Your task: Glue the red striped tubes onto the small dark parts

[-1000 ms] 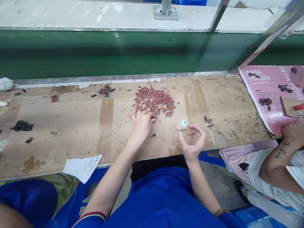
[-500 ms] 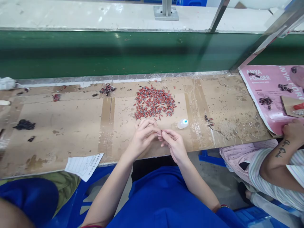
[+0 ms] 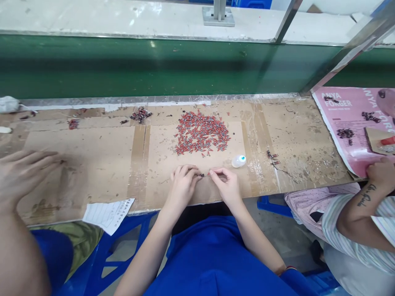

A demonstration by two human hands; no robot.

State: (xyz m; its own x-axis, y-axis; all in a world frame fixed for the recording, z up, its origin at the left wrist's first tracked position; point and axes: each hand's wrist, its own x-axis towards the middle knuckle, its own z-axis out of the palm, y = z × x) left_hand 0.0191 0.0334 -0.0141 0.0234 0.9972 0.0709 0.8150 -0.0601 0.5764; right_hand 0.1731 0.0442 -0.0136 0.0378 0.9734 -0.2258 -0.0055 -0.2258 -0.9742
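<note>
Head view: left hand (image 3: 182, 183) and right hand (image 3: 227, 183) both pinching tiny dark stiff pin-like part (image 3: 201, 175) above near edge of brown cardboard bench (image 3: 101, 164). Probably light, slippery; grip by fingertips at ends.

A small dark piece (image 3: 200, 175) is pinched between the fingertips of the left hand (image 3: 182, 186) and the right hand (image 3: 226, 185), low over the cardboard-covered bench (image 3: 101, 160). Just beyond the hands, a heap of red and grey parts (image 3: 201, 133) is spread out, and a small white bottle (image 3: 238, 161) is laid near the right hand. A co-worker's hand (image 3: 23, 172) is seen at far left, another person's tattooed forearm (image 3: 358, 209) at right.
</note>
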